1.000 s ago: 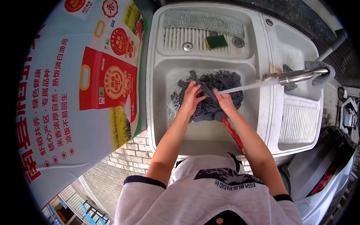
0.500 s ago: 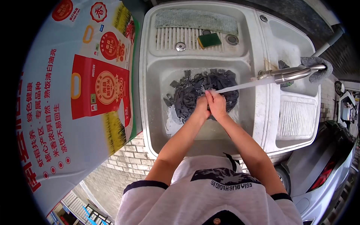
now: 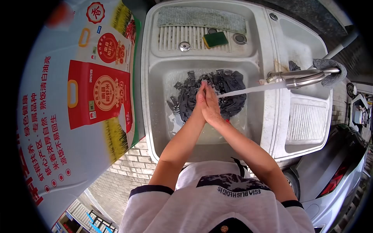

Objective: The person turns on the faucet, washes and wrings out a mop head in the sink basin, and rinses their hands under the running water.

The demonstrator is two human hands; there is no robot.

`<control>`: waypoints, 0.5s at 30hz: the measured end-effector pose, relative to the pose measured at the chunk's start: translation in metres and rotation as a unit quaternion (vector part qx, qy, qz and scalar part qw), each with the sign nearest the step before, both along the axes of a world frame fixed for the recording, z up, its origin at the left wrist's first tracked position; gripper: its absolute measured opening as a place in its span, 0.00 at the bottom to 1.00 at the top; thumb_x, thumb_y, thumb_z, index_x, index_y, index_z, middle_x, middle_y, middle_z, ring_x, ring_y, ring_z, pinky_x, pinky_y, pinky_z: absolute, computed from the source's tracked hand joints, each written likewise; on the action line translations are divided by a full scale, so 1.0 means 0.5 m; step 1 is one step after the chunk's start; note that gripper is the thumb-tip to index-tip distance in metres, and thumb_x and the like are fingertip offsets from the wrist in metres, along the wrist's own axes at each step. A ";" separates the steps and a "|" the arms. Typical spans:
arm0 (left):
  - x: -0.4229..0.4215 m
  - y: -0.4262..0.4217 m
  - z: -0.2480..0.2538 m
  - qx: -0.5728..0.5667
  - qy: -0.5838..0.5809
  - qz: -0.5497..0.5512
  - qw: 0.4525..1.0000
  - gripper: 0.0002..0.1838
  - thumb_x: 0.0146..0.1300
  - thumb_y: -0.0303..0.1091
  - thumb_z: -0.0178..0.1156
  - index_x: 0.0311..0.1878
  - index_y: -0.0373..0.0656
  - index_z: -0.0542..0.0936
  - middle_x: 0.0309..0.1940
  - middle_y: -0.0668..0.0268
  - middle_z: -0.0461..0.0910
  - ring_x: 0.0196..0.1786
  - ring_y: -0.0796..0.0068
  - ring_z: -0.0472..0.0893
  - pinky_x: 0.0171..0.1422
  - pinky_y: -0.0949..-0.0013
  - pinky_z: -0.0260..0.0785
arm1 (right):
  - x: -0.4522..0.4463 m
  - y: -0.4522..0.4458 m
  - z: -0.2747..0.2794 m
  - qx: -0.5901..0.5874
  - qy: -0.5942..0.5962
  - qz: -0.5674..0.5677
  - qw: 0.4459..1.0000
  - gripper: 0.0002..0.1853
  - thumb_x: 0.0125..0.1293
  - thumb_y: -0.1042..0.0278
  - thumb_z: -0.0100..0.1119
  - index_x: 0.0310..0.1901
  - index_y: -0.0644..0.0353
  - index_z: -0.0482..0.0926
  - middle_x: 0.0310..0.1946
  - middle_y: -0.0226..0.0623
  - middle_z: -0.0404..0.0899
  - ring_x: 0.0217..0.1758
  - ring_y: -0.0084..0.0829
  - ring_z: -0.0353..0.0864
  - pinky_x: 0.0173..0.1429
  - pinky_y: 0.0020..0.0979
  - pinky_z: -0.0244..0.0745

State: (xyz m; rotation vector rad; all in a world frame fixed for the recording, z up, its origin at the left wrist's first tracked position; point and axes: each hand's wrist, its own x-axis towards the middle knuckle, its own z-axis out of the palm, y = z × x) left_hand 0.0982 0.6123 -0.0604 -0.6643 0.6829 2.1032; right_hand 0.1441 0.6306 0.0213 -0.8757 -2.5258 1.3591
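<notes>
Together, left hand (image 3: 200, 98) meets right hand (image 3: 211, 105) — over dark cloth (image 3: 232, 106).

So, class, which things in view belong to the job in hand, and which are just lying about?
Seemingly in use:
left hand and right hand, held together
dark wet cloth
basin
running tap

Apparently just lying about:
green-and-yellow sponge
greyish textured strip
</notes>
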 end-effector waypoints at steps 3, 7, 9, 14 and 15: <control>-0.006 0.008 0.088 0.019 0.029 0.002 0.999 0.21 0.69 0.47 0.42 0.57 0.45 0.69 0.50 0.67 0.73 0.52 0.70 0.73 0.58 0.69 0.64 | -0.018 0.010 -0.011 0.006 0.030 -0.012 0.999 0.35 0.69 0.43 0.33 0.66 0.66 0.53 0.67 0.56 0.50 0.72 0.49 0.45 0.72 0.46 0.37; 0.068 -0.011 0.127 0.048 0.072 -0.136 0.987 0.15 0.68 0.35 0.47 0.57 0.47 0.71 0.49 0.69 0.75 0.51 0.75 0.73 0.59 0.68 0.64 | -0.049 0.167 -0.090 -0.095 0.047 -0.178 0.978 0.33 0.69 0.42 0.35 0.56 0.68 0.70 0.58 0.57 0.66 0.66 0.49 0.59 0.68 0.36 0.53; 0.095 -0.019 0.141 -0.041 0.030 -0.144 0.988 0.10 0.64 0.34 0.54 0.48 0.48 0.76 0.42 0.72 0.77 0.45 0.78 0.75 0.53 0.72 0.66 | -0.033 0.225 -0.127 -0.088 0.035 -0.146 0.985 0.28 0.68 0.46 0.41 0.47 0.68 0.75 0.45 0.54 0.75 0.52 0.48 0.72 0.57 0.40 0.64; 0.079 -0.039 0.026 -0.329 0.380 -0.445 0.742 0.09 0.52 0.24 0.55 0.37 0.40 0.78 0.33 0.63 0.79 0.35 0.68 0.78 0.41 0.68 0.69 | 0.026 0.200 -0.131 0.082 -0.048 0.077 0.992 0.24 0.62 0.51 0.54 0.53 0.60 0.74 0.50 0.48 0.74 0.53 0.43 0.70 0.58 0.39 0.64; 0.061 -0.039 0.016 -0.388 0.427 -0.413 0.705 0.08 0.52 0.25 0.55 0.37 0.40 0.78 0.32 0.61 0.78 0.34 0.65 0.78 0.41 0.66 0.69 | 0.049 0.181 -0.153 0.140 -0.085 0.109 0.981 0.29 0.58 0.55 0.58 0.61 0.51 0.66 0.59 0.48 0.66 0.59 0.47 0.64 0.60 0.43 0.61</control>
